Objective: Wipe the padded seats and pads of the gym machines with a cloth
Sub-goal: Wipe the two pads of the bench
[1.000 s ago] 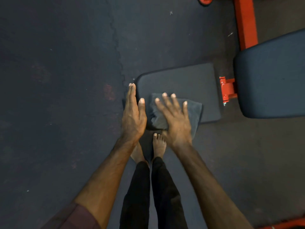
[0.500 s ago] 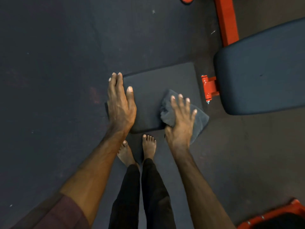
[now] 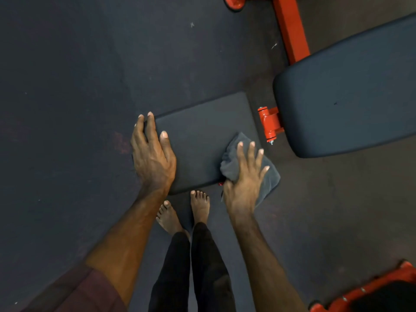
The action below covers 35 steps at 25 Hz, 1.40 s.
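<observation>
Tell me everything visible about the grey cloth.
The grey cloth looks like soft towelling, bunched into folds. It lies on the near right corner of the seat pad, part of it draped over the pad's edge. The right hand presses it with spread, straight fingers. Nothing else touches it.

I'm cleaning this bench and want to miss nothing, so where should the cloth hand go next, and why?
Probably sweep the right hand and the grey cloth leftward across the seat pad. The cloth sits bunched at the pad's near right corner, partly hanging off the edge, while the middle lies bare. The left hand rests on the left edge, steadying the pad.
</observation>
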Tool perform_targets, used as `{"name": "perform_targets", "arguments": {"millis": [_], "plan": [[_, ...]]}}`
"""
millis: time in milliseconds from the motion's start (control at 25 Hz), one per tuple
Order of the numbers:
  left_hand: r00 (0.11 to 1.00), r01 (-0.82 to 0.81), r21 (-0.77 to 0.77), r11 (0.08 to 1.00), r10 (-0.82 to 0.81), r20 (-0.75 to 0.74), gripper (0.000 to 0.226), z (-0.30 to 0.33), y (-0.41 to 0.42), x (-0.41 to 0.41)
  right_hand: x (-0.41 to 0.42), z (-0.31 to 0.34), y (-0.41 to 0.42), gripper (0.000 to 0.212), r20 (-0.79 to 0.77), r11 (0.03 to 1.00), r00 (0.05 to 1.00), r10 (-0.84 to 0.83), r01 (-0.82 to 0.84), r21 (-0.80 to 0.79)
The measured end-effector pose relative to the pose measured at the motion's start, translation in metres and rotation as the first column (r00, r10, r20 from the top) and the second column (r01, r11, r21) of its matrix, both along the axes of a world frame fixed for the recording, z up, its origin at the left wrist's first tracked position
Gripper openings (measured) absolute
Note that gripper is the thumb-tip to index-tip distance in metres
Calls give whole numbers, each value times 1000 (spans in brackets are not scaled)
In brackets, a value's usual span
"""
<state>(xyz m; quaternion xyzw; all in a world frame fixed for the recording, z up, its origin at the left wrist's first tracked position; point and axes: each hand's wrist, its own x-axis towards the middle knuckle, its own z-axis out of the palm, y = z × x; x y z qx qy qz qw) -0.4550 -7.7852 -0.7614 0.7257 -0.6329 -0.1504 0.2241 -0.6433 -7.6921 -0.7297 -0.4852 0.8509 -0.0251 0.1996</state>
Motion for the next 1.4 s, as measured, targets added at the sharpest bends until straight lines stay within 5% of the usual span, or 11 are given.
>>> {"name": "perform_targets", "arguments": {"millis": [240, 320, 400, 520, 720, 960, 1120, 1240, 1400], "plan": [[1000, 2, -22, 1000, -1, 21, 50, 1, -1, -2, 11, -7, -42, 112, 14, 930, 934, 358, -356, -89], [1000, 7, -19, 1000, -6, 14, 50, 1, -2, -2, -24, -6, -53, 114, -22, 972, 973, 229, -230, -53], [1000, 1, -21, 1000, -1, 18, 50, 3, -1, -1, -45, -5, -37, 106, 94, 990, 994, -60, 71, -121], [1000, -11, -13, 1000, 11, 13, 49, 4, -3, -2, -40, -3, -3, 89, 316, 906, 904, -290, 366, -214], [1000, -10, 10, 1000, 10, -6, 49, 3, -2, -1, -64, -10, -22, 45, 415, 866, 834, -364, 467, -178], [1000, -23, 41, 999, 24, -8, 52, 2, -1, -1, -76, 9, -146, 26, 397, 943, 917, -32, 159, -292], [999, -25, 41, 999, 26, -37, 53, -1, -2, -1, -73, 20, -214, 24, 334, 1000, 943, -4, 1, 9], [998, -42, 16, 999, 43, -38, 52, -2, -2, -2, -66, 35, -249, 31, 296, 934, 942, 155, -237, 267], [997, -65, 22, 998, 66, -40, 53, -3, 0, -2, -13, 47, -252, 25, 307, 769, 815, 491, -571, 287]]}}
